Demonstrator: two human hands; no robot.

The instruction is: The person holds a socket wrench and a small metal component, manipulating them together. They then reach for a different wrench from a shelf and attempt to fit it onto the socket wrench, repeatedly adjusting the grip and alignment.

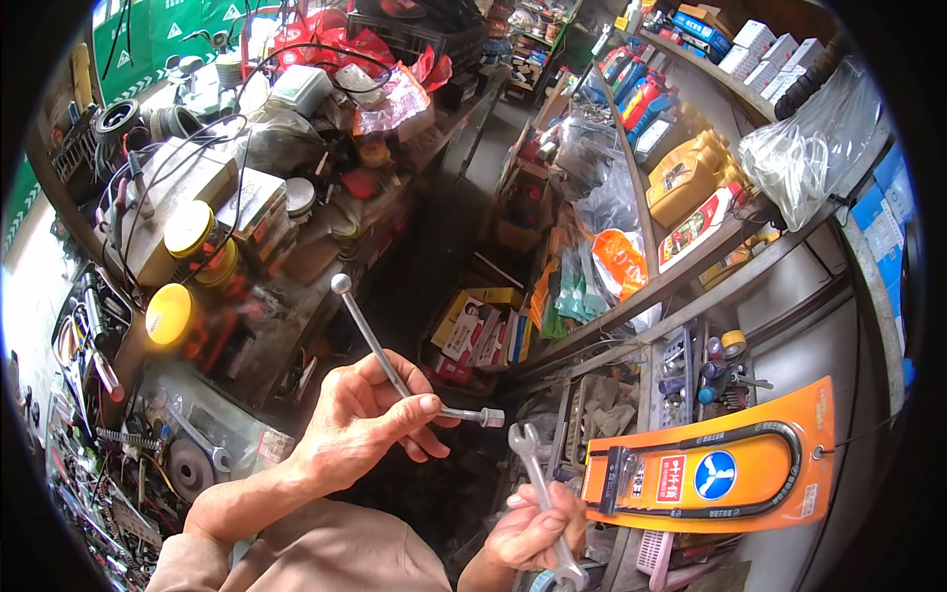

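In the middle of the view my left hand (375,409) is closed around an L-shaped socket wrench (367,333). Its long silver arm points up and away to a rounded end, while the short arm reaches right to a socket end. Lower and to the right, my right hand (538,528) grips an open-end wrench (534,464) by its shank. One forked jaw stands up just right of the socket end, apart from it; the other jaw sticks out below my fingers. An orange-backed package with a black U-shaped lock (715,469) hangs beside my right hand.
On the left, a cluttered bench carries yellow-lidded jars (172,316), cables, boxes and a loose wrench (197,434). Shelves on the right hold yellow jugs (684,178), bottles and clear plastic bags (814,148). Cartons (478,331) sit low ahead, by a narrow dark aisle (449,212).
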